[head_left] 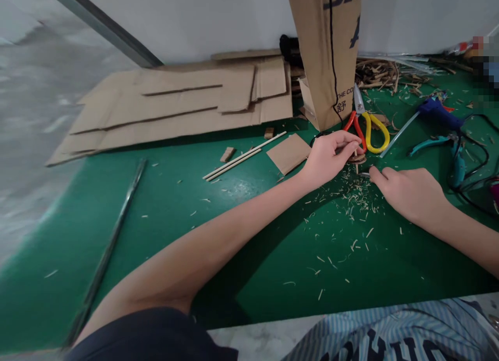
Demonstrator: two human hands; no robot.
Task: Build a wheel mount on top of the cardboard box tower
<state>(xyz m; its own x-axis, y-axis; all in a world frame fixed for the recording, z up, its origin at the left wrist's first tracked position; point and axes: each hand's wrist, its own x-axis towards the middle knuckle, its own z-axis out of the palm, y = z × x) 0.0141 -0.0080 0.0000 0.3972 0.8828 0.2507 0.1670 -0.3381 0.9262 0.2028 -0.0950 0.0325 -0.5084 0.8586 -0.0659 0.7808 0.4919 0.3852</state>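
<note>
My left hand (329, 158) reaches across the green mat (167, 231), its fingers pinched on a small stack of round cardboard discs (357, 157) beside red-and-yellow scissors (368, 127). My right hand (409, 192) lies curled on the mat just right of the discs. Its fingertips press on a small dark tool (365, 174) that I cannot make out clearly. Pale wood shavings (353, 200) are scattered between and below both hands.
A tall cardboard piece (325, 49) stands behind the scissors. Flat cardboard sheets (179, 103) lie at the back left, with thin wooden sticks (244, 155) and a small cardboard square (288, 153) nearby. A blue glue gun (438, 111), teal pliers (454, 153) and black cables sit at the right.
</note>
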